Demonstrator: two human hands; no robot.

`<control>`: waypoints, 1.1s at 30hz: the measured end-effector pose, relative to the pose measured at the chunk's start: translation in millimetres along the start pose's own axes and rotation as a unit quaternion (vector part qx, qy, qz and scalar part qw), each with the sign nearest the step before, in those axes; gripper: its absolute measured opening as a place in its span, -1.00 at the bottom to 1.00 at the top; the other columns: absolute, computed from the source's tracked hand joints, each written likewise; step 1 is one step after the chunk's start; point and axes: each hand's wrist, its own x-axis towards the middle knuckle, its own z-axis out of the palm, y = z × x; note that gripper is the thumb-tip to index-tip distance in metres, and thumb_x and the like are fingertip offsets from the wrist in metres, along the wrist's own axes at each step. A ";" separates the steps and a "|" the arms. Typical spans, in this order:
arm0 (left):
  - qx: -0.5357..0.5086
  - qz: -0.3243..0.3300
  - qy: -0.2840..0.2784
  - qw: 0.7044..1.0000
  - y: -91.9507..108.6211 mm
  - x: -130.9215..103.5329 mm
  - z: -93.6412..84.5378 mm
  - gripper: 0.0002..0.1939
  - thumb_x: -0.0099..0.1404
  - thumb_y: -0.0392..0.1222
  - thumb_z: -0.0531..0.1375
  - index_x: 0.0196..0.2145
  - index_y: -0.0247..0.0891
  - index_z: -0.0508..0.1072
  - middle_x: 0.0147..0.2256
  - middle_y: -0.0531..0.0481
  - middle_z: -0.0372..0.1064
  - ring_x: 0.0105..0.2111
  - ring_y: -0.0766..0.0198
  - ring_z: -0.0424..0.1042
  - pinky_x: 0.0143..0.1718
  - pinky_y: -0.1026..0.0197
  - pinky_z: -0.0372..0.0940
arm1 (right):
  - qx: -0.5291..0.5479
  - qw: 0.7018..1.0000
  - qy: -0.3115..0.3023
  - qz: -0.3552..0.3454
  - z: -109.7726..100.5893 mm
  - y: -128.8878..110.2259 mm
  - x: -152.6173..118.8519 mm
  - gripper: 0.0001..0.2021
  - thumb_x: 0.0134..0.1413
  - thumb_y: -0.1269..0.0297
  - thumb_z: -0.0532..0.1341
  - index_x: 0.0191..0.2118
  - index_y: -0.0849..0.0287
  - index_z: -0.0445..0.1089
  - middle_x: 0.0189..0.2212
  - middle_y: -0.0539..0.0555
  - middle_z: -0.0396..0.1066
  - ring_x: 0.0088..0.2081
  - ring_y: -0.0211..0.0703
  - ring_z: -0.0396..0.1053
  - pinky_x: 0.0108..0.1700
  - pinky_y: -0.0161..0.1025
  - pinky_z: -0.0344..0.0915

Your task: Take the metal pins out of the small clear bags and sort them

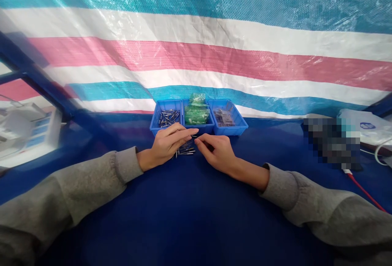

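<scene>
"Where are the two hands?"
"The left hand [168, 142] and right hand [219, 152] are before the middle bin [206, 128], fingertips near each other. Left fingers are extended, right ones curled narrowly. Whether either holds something, I cannot tell."
"And the metal pins [187, 151]?"
"Some lie on the worktop [196, 209], before the middle bin; others fill its left neighbour bin [153, 125]."

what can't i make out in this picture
All in the head view:
Loose metal pins: partly hidden by the left hand.
What the right hand grips, if anything: too small.
Contents of the clear bags: blurred.
Dark object: masked by pixelation.
White object: cut off by the left edge.
</scene>
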 end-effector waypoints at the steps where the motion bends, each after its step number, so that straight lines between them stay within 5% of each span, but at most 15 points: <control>1: 0.000 0.001 0.000 1.000 -0.1 -0.2 0.2 -0.78 0.29 -0.32 0.09 -0.11 -0.28 0.41 -0.41 0.00 0.30 -0.43 0.43 0.31 -0.43 0.40 0.26 | 0.001 1.000 0.003 -0.001 0.2 0.0 -0.1 -0.73 0.16 0.33 0.04 -0.55 0.22 0.26 -0.72 -0.10 0.16 -0.67 -0.41 0.09 -0.56 -0.39 -0.02; 14: -0.016 -0.023 0.019 0.999 0.3 -0.9 -0.5 -0.90 0.23 -0.35 0.15 -0.27 -0.33 0.42 -0.36 -0.04 0.44 -0.37 0.39 0.40 -0.34 0.37 0.34 | 0.022 0.998 0.060 0.006 2.5 0.3 -0.7 -0.85 0.15 0.34 0.04 -0.24 0.22 0.32 -0.71 -0.12 0.21 -0.70 -0.39 0.12 -0.59 -0.42 0.07; 33: -0.001 -0.062 -0.011 0.998 1.3 1.4 -0.3 -0.86 0.24 -0.19 0.17 -0.38 -0.33 0.43 -0.51 0.03 0.39 -0.57 0.45 0.32 -0.51 0.40 0.25 | 0.045 0.997 0.068 0.000 -2.3 -1.8 -2.1 -0.85 0.17 0.35 0.06 -0.35 0.22 0.35 -0.67 -0.09 0.27 -0.68 -0.42 0.14 -0.59 -0.43 0.08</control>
